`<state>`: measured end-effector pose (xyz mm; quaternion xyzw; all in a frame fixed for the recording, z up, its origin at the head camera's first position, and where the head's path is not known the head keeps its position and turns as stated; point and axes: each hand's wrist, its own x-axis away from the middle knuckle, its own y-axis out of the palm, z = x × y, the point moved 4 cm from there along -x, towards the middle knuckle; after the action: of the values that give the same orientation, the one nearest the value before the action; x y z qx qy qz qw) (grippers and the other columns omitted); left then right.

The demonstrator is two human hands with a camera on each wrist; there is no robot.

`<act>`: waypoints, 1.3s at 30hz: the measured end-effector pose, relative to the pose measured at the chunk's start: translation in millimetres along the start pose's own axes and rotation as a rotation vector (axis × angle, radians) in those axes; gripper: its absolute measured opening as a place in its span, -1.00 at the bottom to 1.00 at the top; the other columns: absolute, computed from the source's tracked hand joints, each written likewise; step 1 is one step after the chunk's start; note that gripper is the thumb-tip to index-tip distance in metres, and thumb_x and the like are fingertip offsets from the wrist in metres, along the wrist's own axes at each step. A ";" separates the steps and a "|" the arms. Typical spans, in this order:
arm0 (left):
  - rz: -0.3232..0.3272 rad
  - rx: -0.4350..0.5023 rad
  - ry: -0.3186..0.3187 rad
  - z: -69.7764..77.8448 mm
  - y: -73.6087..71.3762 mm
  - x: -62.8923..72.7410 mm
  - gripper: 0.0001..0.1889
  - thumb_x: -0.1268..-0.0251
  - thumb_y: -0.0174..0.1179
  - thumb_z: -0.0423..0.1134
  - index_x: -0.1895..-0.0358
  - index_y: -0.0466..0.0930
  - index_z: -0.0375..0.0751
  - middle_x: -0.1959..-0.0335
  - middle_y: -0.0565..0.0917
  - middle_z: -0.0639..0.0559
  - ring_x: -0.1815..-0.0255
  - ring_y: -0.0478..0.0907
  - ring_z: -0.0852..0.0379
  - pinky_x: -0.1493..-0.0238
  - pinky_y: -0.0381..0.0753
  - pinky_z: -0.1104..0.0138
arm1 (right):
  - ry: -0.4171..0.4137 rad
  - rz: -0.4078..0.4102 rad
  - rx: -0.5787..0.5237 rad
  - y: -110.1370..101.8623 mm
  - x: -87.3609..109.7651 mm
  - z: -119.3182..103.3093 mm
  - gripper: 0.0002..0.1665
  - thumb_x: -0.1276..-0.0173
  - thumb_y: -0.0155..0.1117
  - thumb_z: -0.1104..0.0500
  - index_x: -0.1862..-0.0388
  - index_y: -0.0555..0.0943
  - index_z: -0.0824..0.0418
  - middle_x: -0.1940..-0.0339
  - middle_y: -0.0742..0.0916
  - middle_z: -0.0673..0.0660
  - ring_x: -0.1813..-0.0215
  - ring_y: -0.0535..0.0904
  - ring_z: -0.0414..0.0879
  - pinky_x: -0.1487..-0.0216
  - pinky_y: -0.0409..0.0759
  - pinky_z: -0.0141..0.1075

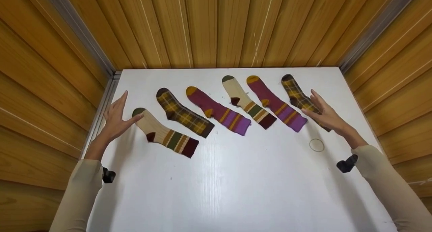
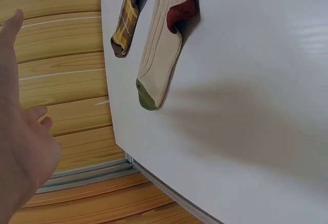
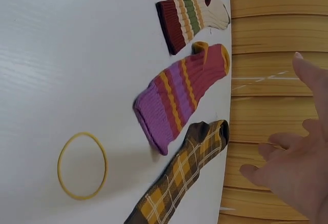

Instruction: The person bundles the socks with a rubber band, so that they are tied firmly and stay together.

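Several socks lie in a slanted row on the white table. At the left is a cream sock [image 1: 157, 125] with a green toe and striped cuff; beside it lie a brown plaid sock [image 1: 184, 112] and a maroon sock [image 1: 216, 109] with a purple cuff. Further right are a second cream sock [image 1: 248, 100], a second maroon sock [image 1: 275, 102] and a second plaid sock [image 1: 297, 92]. My left hand [image 1: 118, 119] hovers by the left cream sock's toe, fingers extended, holding nothing. My right hand [image 1: 325, 114], also empty with fingers spread, is over the right plaid sock and partly hides it.
A thin yellow rubber band [image 3: 60, 175] lies on the table near the right plaid sock's cuff. Wood-look panel walls [image 1: 233, 29] enclose the white table [image 1: 216, 184] at the back and both sides. A metal frame rail [image 1: 101, 114] runs along its left edge.
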<state>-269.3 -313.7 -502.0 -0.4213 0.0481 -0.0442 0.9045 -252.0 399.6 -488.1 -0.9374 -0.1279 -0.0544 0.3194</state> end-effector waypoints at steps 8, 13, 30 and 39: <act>-0.019 0.054 -0.054 -11.5 7.2 8.4 0.08 -0.33 0.24 0.21 -0.69 -0.33 0.14 -0.68 0.02 -0.26 -0.64 -0.16 -0.41 -0.46 -0.43 -0.43 | -0.032 -0.059 -0.164 37.2 -5.8 -13.0 -0.01 -0.62 0.10 0.07 -0.72 -0.31 0.06 -0.69 0.05 0.40 -0.66 -0.01 0.40 -0.57 0.12 0.26; -0.019 0.106 -0.070 -17.6 11.2 9.6 0.04 -0.36 0.25 0.19 -0.69 -0.29 0.18 -0.64 0.13 -0.26 -0.64 -0.10 -0.37 -0.47 -0.36 -0.43 | -0.089 -0.065 -0.207 56.4 -9.4 -23.2 -0.11 -0.63 0.09 0.11 -0.72 -0.15 0.14 -0.64 0.22 0.40 -0.59 0.19 0.36 -0.37 0.45 -0.44; -0.043 0.230 -0.085 -30.5 36.5 -0.3 -0.16 -0.45 0.22 0.03 -0.67 -0.02 0.11 -0.52 0.27 -0.35 -0.58 0.10 -0.33 -0.49 0.03 -0.37 | -0.139 -0.132 -0.304 118.8 -24.8 -51.4 -0.29 -0.58 0.16 0.20 -0.60 0.20 0.32 -0.43 0.46 0.51 -0.29 0.58 -0.07 -0.13 0.60 -0.49; 0.019 0.262 -0.068 -43.0 49.1 -8.1 -0.22 -0.46 0.24 -0.13 -0.63 0.09 -0.16 -0.41 0.38 -0.42 -0.45 0.26 -0.34 -0.44 0.19 -0.26 | -0.140 -0.283 -0.365 177.3 -35.4 -64.7 -0.36 -0.60 0.13 0.17 -0.52 0.27 0.43 -0.35 0.53 0.57 -0.23 0.67 0.17 -0.17 0.69 -0.22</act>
<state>-280.7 -313.8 -566.8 -0.3003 0.0151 -0.0269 0.9533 -238.7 217.4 -547.1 -0.9538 -0.2678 -0.0558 0.1242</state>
